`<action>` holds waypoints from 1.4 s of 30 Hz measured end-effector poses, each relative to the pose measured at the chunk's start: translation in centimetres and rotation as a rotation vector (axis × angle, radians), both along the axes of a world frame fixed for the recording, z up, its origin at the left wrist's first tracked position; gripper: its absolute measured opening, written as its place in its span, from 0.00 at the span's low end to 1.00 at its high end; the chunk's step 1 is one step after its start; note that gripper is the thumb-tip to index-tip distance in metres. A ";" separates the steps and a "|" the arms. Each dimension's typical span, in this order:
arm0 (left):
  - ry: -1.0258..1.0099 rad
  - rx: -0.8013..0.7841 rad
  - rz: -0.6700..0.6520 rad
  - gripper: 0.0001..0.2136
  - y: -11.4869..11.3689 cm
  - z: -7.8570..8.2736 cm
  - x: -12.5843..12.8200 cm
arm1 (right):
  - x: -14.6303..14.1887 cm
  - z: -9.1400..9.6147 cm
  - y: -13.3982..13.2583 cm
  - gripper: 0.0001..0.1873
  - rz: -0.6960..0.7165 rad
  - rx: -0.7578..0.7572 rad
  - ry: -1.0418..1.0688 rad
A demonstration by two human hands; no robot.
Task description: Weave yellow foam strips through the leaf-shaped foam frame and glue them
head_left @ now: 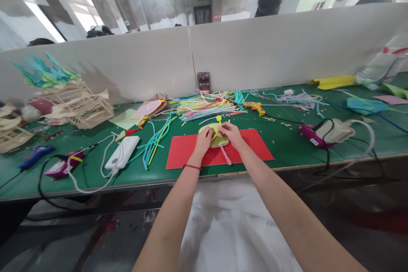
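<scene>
A round yellow-green fan-shaped piece (222,141) with a pink handle (226,156) lies on a red sheet (181,151). Over it, a thin yellow pipe cleaner (219,119), bent into a small shape at its top, stands up between my hands. My left hand (204,139), with a red cord at its wrist, pinches the yellow piece from the left. From the right, the fingers of my right hand (231,133) close on it too. The fingers hide part of the yellow piece and of the round piece.
Colourful pipe cleaners (204,108) lie heaped behind the red sheet. An orange glue gun (256,108) is behind on the right; a blue one (36,156) lies far left. A white power strip (123,153) with cables sits left. Wooden models (86,108) stand before the partition (143,63).
</scene>
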State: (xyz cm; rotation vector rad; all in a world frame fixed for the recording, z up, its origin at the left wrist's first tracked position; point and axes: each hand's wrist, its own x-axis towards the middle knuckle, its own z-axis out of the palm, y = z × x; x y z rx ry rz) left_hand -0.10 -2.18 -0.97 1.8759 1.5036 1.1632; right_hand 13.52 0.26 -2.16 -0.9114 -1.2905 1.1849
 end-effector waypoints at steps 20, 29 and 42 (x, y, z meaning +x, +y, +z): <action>0.621 0.180 0.056 0.10 -1.1 0.3 0.9 | 0.0 0.1 -0.1 0.19 -0.050 -0.008 -0.061; 0.754 0.169 0.004 0.09 -1.1 0.2 0.9 | 0.0 0.5 -0.3 0.18 -0.056 -0.004 -0.061; 0.777 0.222 0.005 0.11 -1.1 0.0 1.0 | 0.2 0.1 0.0 0.18 -0.080 -0.012 -0.022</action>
